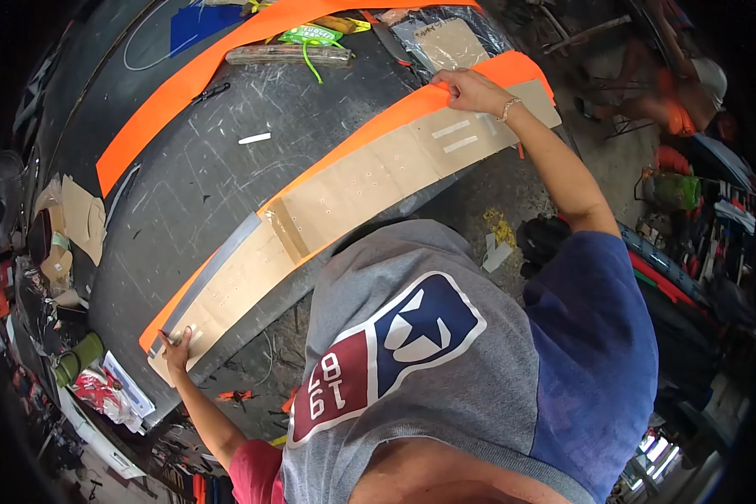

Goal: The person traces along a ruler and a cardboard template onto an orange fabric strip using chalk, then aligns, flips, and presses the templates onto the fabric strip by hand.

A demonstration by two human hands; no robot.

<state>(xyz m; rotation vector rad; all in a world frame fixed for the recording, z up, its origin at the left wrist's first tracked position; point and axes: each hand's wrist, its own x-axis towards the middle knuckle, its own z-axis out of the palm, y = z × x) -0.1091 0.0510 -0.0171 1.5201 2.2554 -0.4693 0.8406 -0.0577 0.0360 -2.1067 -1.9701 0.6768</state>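
Note:
A long curved cardboard template (386, 176) lies over an orange sheet (403, 109) at the near edge of the dark table. It has small holes, a brown tape band and white strips. My right hand (472, 91) is closed at the far right, its fingers pinching the orange sheet's upper edge. At the left end, my left hand (176, 349) rests on the template with thumb and forefinger spread. Its fingertips are beside a narrow grey strip (214, 269) running along the template's upper left edge.
A second orange strip (164, 118) curves across the back of the dark tabletop (176, 210). Near it are a white piece (254, 139), a green packet (311, 35) and a wrapped clear bundle (290, 55). Cardboard scraps (82, 220) lie left. Another person (672, 92) sits at right.

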